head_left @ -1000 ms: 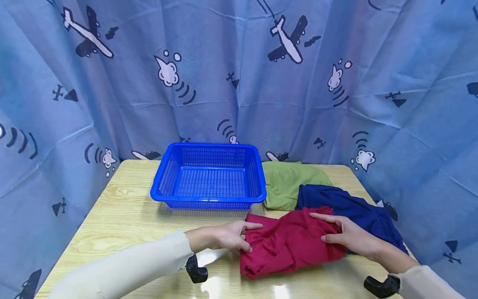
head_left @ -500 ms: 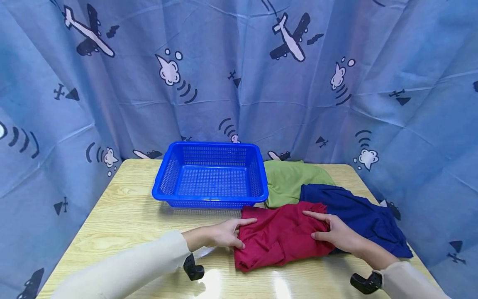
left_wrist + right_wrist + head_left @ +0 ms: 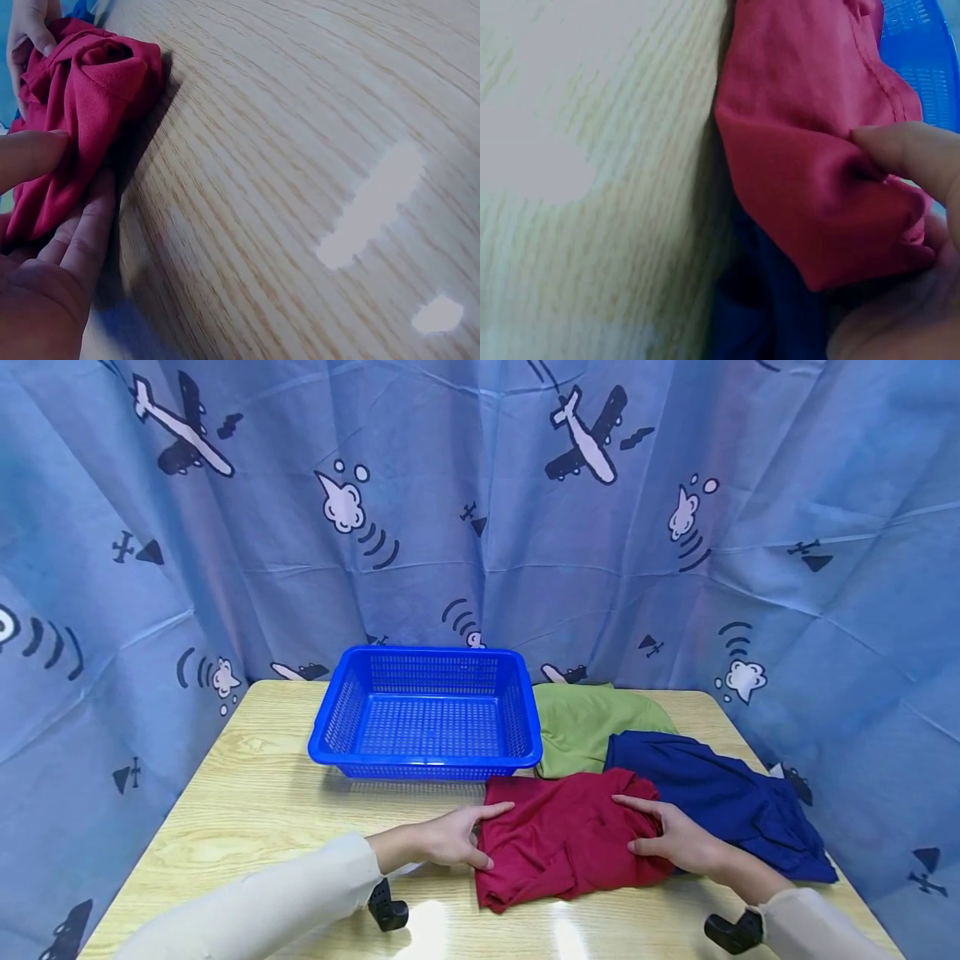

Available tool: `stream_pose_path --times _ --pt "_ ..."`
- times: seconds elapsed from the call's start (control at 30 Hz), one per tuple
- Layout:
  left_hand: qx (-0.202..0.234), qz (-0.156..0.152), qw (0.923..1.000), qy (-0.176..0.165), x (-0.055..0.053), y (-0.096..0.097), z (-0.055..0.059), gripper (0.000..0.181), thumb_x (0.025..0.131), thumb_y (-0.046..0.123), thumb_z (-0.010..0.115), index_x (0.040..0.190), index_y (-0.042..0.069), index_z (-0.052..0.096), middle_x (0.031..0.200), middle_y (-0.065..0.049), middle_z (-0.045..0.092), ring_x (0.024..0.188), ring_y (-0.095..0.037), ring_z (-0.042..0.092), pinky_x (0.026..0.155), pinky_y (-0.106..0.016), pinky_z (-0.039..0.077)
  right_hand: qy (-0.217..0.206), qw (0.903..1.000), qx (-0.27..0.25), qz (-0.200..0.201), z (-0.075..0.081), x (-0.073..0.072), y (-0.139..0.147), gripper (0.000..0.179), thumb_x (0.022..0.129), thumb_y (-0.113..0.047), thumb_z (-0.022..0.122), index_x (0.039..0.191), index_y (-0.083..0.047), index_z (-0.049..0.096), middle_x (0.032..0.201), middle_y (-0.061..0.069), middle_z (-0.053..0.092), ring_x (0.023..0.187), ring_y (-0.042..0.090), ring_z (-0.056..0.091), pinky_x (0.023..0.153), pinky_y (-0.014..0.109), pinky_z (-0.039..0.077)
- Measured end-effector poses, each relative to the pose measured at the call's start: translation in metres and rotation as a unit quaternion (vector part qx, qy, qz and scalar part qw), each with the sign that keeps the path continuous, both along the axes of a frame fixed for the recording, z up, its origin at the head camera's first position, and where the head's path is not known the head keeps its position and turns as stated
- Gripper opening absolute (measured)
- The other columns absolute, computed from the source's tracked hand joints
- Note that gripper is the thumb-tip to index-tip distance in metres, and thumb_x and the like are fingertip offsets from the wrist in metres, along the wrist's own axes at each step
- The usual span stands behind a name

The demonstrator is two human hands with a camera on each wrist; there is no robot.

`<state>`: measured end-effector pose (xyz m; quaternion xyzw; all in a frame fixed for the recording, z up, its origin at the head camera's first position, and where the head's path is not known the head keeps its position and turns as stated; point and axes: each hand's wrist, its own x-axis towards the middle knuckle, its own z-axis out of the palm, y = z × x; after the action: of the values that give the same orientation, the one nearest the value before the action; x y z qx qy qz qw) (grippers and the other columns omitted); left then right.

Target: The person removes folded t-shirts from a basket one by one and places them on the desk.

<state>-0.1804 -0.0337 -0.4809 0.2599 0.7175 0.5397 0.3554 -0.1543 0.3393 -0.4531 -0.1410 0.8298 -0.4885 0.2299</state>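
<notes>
A folded dark red garment lies near the front of the table, slightly bunched. My left hand grips its left end, thumb on top and fingers tucked beneath, as the left wrist view shows at the red cloth. At the opposite end my right hand pinches the fabric between thumb and fingers. In the right wrist view, that thumb presses on the red garment beside a stitched seam, with other fingers partly hidden below. Exactly what kind of garment it is cannot be made out.
A blue plastic basket with nothing in it stands behind the red garment on the wooden table. Green cloth lies right of it, and navy cloth reaches the table's right edge. A patterned curtain hangs behind.
Both hands have shifted the red garment a little to the left and away from me, then it settles almost in place. The basket and other cloths stay put.
</notes>
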Motion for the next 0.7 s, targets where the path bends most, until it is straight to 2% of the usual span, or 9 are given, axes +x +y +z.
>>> stream_pose_path --times 0.1,0.27,0.33,0.4,0.47,0.5,0.57,0.63,0.7 --pt "-0.015 -0.002 0.9999 0.003 0.001 -0.001 0.004 0.093 0.084 -0.014 0.067 0.162 0.014 0.025 0.093 -0.007 0.069 0.059 -0.008 0.059 0.052 -0.019 0.042 0.004 1.0000 -0.001 0.006 0.002 0.000 0.000 0.076 0.091 -0.005 0.070 0.154 0.008 0.030 0.138 0.037 0.050 0.105 -0.007 0.061 0.086 0.017 0.053" --pt "-0.019 -0.009 0.9998 0.004 0.000 -0.005 0.013 0.092 0.084 -0.015 0.067 0.162 0.010 0.024 0.130 -0.016 0.063 0.083 -0.017 0.072 0.067 -0.020 0.052 0.013 0.9996 -0.015 0.018 0.007 -0.001 -0.004 0.076 0.092 -0.006 0.070 0.154 0.008 0.029 0.137 0.037 0.052 0.105 -0.004 0.063 0.085 0.020 0.055" --pt "-0.023 -0.008 0.9997 0.007 -0.001 -0.007 0.015 0.092 0.084 -0.015 0.067 0.161 0.009 0.024 0.134 -0.018 0.061 0.087 -0.018 0.072 0.070 -0.019 0.053 0.019 0.9994 -0.017 0.022 0.007 -0.002 -0.006 0.076 0.092 -0.006 0.070 0.154 0.008 0.029 0.136 0.036 0.053 0.105 -0.004 0.063 0.085 0.020 0.056" --pt "-0.031 -0.007 0.9994 0.015 -0.001 -0.010 0.015 0.092 0.084 -0.014 0.068 0.161 0.009 0.025 0.124 -0.014 0.067 0.078 -0.015 0.070 0.067 -0.019 0.052 0.026 0.9993 -0.016 0.024 0.005 -0.003 -0.008 0.075 0.091 -0.006 0.070 0.154 0.009 0.030 0.134 0.035 0.055 0.104 -0.004 0.063 0.085 0.019 0.055" --pt "-0.043 -0.008 0.9986 0.031 -0.001 -0.012 0.012 0.091 0.083 -0.013 0.069 0.161 0.009 0.026 0.100 -0.006 0.070 0.062 -0.008 0.062 0.061 -0.018 0.049 0.029 0.9991 -0.013 0.029 0.001 -0.004 -0.009 0.075 0.091 -0.006 0.070 0.153 0.011 0.031 0.132 0.034 0.057 0.103 -0.004 0.063 0.084 0.019 0.055" --pt "-0.053 -0.009 0.9977 0.042 0.000 -0.012 0.010 0.091 0.084 -0.012 0.070 0.161 0.009 0.027 0.085 -0.002 0.068 0.055 -0.005 0.055 0.056 -0.018 0.047 0.034 0.9988 -0.010 0.033 -0.001 -0.004 -0.009 0.074 0.091 -0.006 0.070 0.152 0.012 0.031 0.131 0.033 0.058 0.103 -0.005 0.063 0.084 0.018 0.055" --pt "-0.067 -0.008 0.9957 0.063 0.001 -0.014 0.007 0.091 0.083 -0.011 0.071 0.160 0.010 0.028 0.062 0.004 0.055 0.044 -0.003 0.043 0.049 -0.017 0.041 0.042 0.9984 -0.002 0.039 -0.007 -0.005 -0.008 0.073 0.091 -0.006 0.071 0.150 0.014 0.033 0.129 0.032 0.059 0.102 -0.006 0.061 0.083 0.017 0.054" --pt "-0.081 -0.005 0.9932 0.083 0.002 -0.015 0.005 0.091 0.083 -0.009 0.073 0.160 0.011 0.030 0.052 0.007 0.042 0.040 -0.003 0.038 0.044 -0.017 0.038 0.051 0.9978 0.010 0.042 -0.011 -0.005 -0.008 0.073 0.090 -0.008 0.072 0.149 0.013 0.036 0.129 0.031 0.058 0.102 -0.008 0.058 0.084 0.016 0.052" --pt "-0.094 0.000 0.9903 0.103 0.002 -0.016 0.003 0.091 0.083 -0.007 0.076 0.160 0.012 0.031 0.049 0.008 0.037 0.039 -0.004 0.037 0.042 -0.017 0.036 0.058 0.9972 0.020 0.042 -0.014 -0.006 -0.006 0.073 0.090 -0.011 0.074 0.149 0.010 0.038 0.133 0.031 0.055 0.104 -0.010 0.054 0.086 0.013 0.049"
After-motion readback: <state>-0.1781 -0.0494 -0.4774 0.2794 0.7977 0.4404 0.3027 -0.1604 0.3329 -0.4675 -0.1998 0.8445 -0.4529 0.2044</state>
